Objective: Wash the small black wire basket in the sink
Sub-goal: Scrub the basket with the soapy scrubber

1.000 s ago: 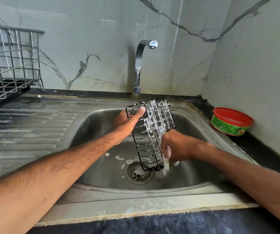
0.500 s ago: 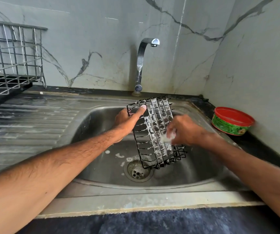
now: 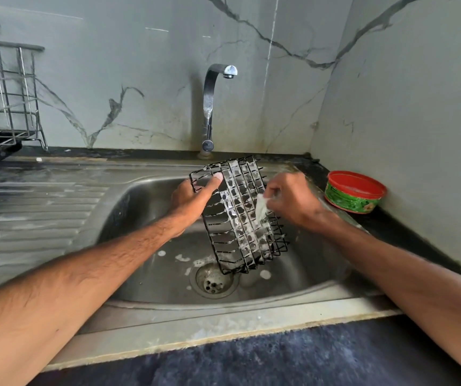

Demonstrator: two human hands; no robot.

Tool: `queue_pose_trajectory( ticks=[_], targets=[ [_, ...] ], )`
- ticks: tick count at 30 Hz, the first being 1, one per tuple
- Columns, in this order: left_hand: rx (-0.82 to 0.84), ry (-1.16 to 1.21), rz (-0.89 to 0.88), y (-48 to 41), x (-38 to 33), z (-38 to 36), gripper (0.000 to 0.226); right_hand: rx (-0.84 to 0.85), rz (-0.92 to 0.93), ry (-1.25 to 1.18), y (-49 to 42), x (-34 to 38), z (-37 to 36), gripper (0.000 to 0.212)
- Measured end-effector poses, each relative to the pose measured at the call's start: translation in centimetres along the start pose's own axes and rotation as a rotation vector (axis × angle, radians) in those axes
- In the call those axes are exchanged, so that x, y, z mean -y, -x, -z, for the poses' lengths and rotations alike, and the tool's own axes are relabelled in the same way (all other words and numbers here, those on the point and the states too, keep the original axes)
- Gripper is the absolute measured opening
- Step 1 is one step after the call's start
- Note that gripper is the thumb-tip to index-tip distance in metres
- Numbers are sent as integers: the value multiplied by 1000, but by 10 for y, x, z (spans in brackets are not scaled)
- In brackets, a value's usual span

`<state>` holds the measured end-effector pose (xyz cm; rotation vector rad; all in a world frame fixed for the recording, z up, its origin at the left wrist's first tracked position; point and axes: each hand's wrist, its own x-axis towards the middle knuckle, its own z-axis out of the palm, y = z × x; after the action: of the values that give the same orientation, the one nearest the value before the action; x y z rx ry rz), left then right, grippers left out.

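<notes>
The small black wire basket (image 3: 240,215) hangs tilted over the steel sink (image 3: 145,263), its mesh filmed with soap suds. My left hand (image 3: 193,199) grips its upper left corner, thumb over the top wire. My right hand (image 3: 290,199) pinches a pale soapy scrubber (image 3: 260,208) and presses it against the basket's right side, near the top. The basket's lower end hovers just above the drain (image 3: 214,282).
The tap (image 3: 209,107) stands behind the sink with no water running. A red-lidded green tub (image 3: 353,195) sits on the dark counter at right. A wire dish rack (image 3: 3,98) stands at far left beside the ribbed drainboard (image 3: 37,207). Foam flecks dot the basin.
My right hand has slid the scrubber up the basket's right side, from the lower end to near the top. The left hand's grip has stayed in place.
</notes>
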<state>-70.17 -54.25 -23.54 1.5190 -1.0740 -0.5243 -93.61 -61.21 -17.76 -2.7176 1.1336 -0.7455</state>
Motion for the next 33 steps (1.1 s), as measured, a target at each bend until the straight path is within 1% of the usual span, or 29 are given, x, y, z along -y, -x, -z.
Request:
queue_pose_trajectory(
  ticks=[2,3,4,6,8,9,10,12,13,15,16,17,19,20,22,25,26,27,30,31,33],
  targets=[
    [7,-10,-15,-1,2,1,76,-63,14,29,-4,-1,-1,34],
    [10,-8,-20,-1,2,1,72,-45,3,39,-5,-1,-1,34],
    [13,-3,-25,-1,2,0,66,4,-19,48,-4,-3,-1,32],
    [15,-9,-39,-1,1,-1,58,154,-74,76,2,-4,-2,24],
    [10,-17,-47,-2,1,-1,53,274,-83,149,7,-4,-8,18],
    [17,-21,-47,-2,1,-2,58,334,-84,198,10,-4,-10,15],
    [28,-32,-42,-3,1,-1,67,398,-87,253,12,-4,-12,14],
    [31,-48,-30,-3,3,0,88,556,-95,381,18,-2,-16,25],
    [28,-56,-21,-3,4,1,97,631,-92,447,21,-1,-17,26],
    [25,-76,-11,-4,5,3,109,703,-64,514,27,2,-19,23],
    [26,-82,-19,-5,5,4,111,705,-56,507,29,2,-20,27],
    [30,-88,-27,-5,4,5,104,696,-53,492,29,2,-21,29],
    [32,-97,-39,-3,1,5,80,655,-21,453,28,6,-24,28],
    [33,-94,-37,-1,-1,5,76,636,10,433,27,9,-26,26],
    [26,-100,-29,0,-2,5,83,597,84,390,25,20,-33,21],
    [20,-75,-37,-3,2,5,108,509,172,280,26,32,-40,11],
    [20,-74,-32,-3,2,6,111,494,191,234,26,34,-39,9],
    [18,-82,-22,-3,2,8,107,493,195,187,26,34,-38,9],
    [-4,-116,9,-4,2,9,81,507,189,46,28,38,-35,13],
    [-4,-118,18,-4,2,9,78,513,183,-23,29,42,-35,13],
    [-4,-111,43,-2,0,8,83,532,174,-141,31,52,-37,13]
  ],
)
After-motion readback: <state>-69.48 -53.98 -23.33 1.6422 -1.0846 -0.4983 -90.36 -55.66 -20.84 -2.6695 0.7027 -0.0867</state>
